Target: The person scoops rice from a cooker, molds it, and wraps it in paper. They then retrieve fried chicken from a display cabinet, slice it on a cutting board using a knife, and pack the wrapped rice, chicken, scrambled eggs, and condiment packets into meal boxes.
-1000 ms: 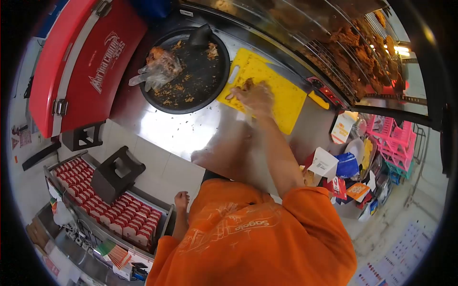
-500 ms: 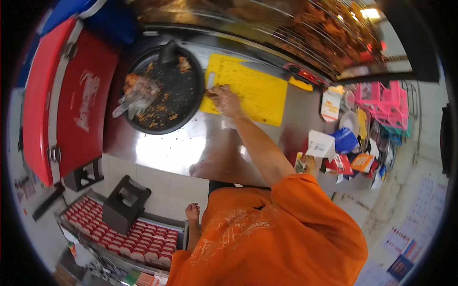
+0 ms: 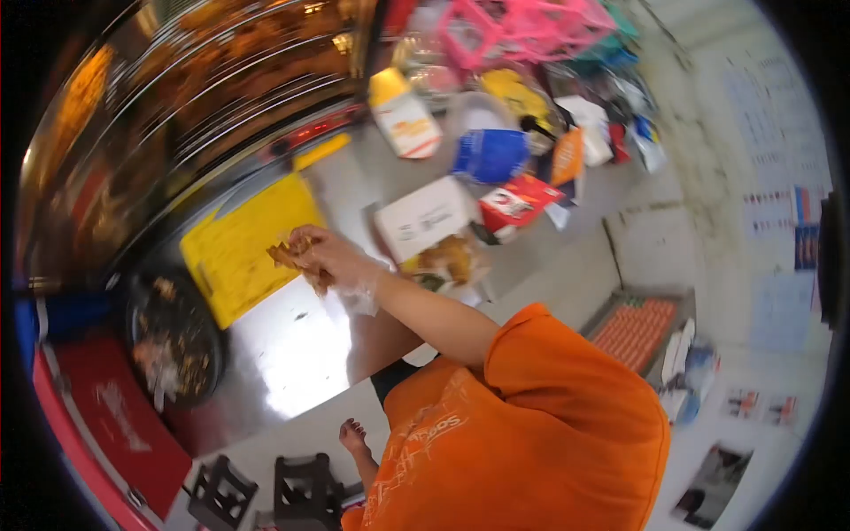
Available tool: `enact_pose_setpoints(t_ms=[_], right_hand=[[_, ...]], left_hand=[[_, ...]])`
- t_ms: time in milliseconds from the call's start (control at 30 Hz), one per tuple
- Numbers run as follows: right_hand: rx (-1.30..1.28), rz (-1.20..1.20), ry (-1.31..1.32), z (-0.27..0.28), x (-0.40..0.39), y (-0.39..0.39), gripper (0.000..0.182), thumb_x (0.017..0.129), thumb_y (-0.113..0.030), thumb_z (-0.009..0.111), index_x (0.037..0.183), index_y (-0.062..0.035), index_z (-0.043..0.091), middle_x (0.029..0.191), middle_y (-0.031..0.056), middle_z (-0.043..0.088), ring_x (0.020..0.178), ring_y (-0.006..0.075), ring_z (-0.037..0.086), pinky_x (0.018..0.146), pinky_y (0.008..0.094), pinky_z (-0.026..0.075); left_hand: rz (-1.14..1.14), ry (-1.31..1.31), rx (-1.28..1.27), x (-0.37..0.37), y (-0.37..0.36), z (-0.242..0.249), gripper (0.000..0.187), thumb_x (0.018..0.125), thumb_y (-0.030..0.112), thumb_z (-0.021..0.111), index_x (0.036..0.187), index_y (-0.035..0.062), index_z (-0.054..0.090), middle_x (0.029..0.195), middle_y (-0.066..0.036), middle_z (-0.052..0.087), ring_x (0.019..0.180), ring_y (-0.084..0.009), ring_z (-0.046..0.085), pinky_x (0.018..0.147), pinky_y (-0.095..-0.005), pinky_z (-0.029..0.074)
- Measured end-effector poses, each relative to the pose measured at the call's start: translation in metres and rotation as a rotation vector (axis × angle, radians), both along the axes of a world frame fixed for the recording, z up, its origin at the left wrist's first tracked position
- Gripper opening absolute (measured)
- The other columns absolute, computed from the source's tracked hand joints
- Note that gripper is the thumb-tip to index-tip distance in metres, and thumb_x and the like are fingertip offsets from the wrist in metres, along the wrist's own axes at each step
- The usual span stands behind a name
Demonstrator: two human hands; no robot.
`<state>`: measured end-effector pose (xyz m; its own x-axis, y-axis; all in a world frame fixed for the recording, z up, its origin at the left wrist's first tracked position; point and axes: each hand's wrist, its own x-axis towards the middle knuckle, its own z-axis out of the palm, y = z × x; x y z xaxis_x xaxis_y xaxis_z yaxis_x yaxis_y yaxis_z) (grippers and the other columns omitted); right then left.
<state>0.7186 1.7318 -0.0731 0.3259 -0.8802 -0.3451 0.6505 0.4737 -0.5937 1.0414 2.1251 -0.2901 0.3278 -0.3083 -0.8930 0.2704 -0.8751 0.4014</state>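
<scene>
While the view tilts, the right hand (image 3: 329,258), in a thin plastic glove, pinches a fried chicken piece (image 3: 288,255) over the yellow cutting board (image 3: 232,243); greasy plastic could let it slip onto the steel worktop (image 3: 292,350). Left hand unseen.

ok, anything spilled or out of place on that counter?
Yes: fried crumbs lie scattered across the black round tray at the counter's left end, and cartons and packets sit jumbled in a heap at its right end.

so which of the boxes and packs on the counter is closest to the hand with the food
The white box, lying just beside the gloved right hand that holds the fried piece. The red pack and blue pack lie farther off.
</scene>
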Motion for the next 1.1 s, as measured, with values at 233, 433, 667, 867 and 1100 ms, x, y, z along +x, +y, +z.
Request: enact_pose_setpoints(t_ms=[233, 433, 667, 867, 1100], right_hand=[[-0.162, -0.639, -0.084, 0.084, -0.328, 0.143, 0.044, 0.086, -0.008, 0.057, 0.129, -0.0156, 0.054, 0.116, 0.0172, 0.065, 0.060, 0.0064, 0.048, 0.049, 0.0157, 0.040], [-0.153, -0.909, 0.832, 0.023, -0.713, 0.205, 0.047, 0.079, -0.005, 0.065, 0.124, -0.0104, 0.053, 0.096, 0.0064, 0.066, 0.069, 0.0099, 0.060, 0.058, 0.0234, 0.052], [-0.147, -0.227, 1.842, -0.089, -0.872, 0.168, 0.046, 0.081, -0.009, 0.069, 0.125, -0.0062, 0.055, 0.100, 0.0097, 0.069, 0.090, 0.0274, 0.066, 0.077, 0.0391, 0.054], [-0.097, -0.416, 2.320, -0.045, -0.811, 0.162, 0.045, 0.092, -0.031, 0.061, 0.121, 0.0030, 0.063, 0.115, 0.0240, 0.066, 0.109, 0.0418, 0.063, 0.092, 0.0503, 0.050], [-0.254, 0.049, 1.898, -0.030, -0.751, 0.143, 0.052, 0.074, -0.044, 0.080, 0.101, 0.0001, 0.072, 0.099, 0.0253, 0.071, 0.098, 0.0415, 0.067, 0.085, 0.0490, 0.052]], left_hand=[[-0.183, -0.020, -0.052, -0.137, 0.007, -0.006, 0.024, 0.095, 0.025, 0.059, 0.098, 0.0021, 0.065, 0.073, -0.007, 0.060, 0.059, -0.0150, 0.055, 0.049, -0.0286, 0.041], [-0.633, -0.178, -0.091, -0.247, 0.044, 0.023, 0.035, 0.093, 0.032, 0.062, 0.092, -0.0018, 0.067, 0.078, -0.018, 0.066, 0.066, -0.0299, 0.063, 0.058, -0.0402, 0.048], [-1.275, -0.475, -0.006, -0.327, 0.017, 0.133, 0.044, 0.091, 0.039, 0.062, 0.085, -0.0042, 0.069, 0.082, -0.027, 0.067, 0.077, -0.0429, 0.066, 0.069, -0.0505, 0.051], [-1.548, -0.106, -0.445, -0.598, -0.124, 0.221, 0.030, 0.094, 0.026, 0.062, 0.094, -0.0030, 0.069, 0.082, -0.024, 0.069, 0.076, -0.0383, 0.068, 0.069, -0.0450, 0.053], [-1.769, -0.495, -0.927, -0.774, -0.150, 0.150, 0.061, 0.086, 0.016, 0.064, 0.143, 0.0068, 0.046, 0.151, -0.018, 0.042, 0.121, -0.0372, 0.054, 0.101, -0.0497, 0.047]])
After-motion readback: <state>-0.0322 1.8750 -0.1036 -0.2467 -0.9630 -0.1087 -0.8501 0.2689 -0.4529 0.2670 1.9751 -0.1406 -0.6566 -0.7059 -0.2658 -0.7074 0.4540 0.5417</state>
